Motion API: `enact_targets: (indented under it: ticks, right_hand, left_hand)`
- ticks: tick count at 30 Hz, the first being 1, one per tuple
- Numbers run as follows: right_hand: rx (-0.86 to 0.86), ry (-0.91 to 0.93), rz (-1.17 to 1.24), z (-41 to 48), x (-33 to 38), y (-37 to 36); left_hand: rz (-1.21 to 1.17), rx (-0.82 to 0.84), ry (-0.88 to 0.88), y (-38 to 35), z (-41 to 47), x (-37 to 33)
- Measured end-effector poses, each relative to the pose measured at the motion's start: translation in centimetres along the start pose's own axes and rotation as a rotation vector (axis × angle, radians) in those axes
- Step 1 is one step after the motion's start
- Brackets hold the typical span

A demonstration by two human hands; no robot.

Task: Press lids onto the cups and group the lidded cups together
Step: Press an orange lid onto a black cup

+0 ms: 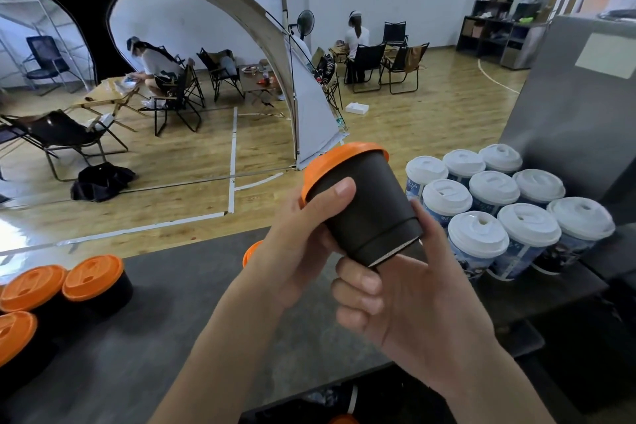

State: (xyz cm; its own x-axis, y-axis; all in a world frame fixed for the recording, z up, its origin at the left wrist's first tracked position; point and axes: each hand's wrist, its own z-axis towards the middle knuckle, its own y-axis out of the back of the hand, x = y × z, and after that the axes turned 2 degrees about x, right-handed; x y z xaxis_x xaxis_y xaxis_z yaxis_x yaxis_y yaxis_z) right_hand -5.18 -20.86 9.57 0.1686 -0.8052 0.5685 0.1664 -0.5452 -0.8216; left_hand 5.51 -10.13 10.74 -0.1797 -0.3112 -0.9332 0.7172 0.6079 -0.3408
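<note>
Hands: both are engaged on one item. The left hand (303, 251) grips the wall of a black cup (368, 217), thumb laid flat across its side just below the rim. The right hand (413, 303) cradles the base, fingers curled beneath it and the forefinger up the right side. Neither hand is free.

Location: the cup is held in the air at the centre of the frame, above the dark counter (172, 320), tilted with its top towards the upper left and its base towards the lower right.

Condition: an orange lid (340, 162) sits on the rim. The visible edge looks flush with the cup wall; the far side cannot be seen. The cup is matt black with a stepped band near the foot, and no dents are noted.

Step in hand: judged to be a check of the lid's seating, pressing being done or near done.

Next move: if the hidden edge proves loose, a firm press around the rim; otherwise the cup needs carrying to the three orange-lidded cups (93, 279) at the lower left of the frame and setting upright beside them.

Also present: a block of white-lidded cups (495, 189) at the right, and another orange top (251, 251) partly hidden behind the left hand.
</note>
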Motion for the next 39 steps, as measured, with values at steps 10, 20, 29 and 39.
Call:
enact_targets:
  ticks: [10,20,29,39]
  right_hand:
    - [-0.168,0.061,-0.083,0.1,0.4,-0.2]
    - [-0.272,0.178,-0.306,0.1,0.4,0.0]
    - [-0.255,0.176,-0.354,0.1,0.7,0.7]
    - [-0.226,0.19,-0.373,0.0,-0.1,1.2]
  left_hand:
    - [0.025,0.051,-0.044,-0.2,0.3,-0.1]
    - [0.099,0.079,-0.071,0.3,0.6,-0.1]
    - [0.155,0.008,-0.088,0.1,0.8,0.2]
    - [0.136,0.003,-0.08,-0.4,0.7,0.0]
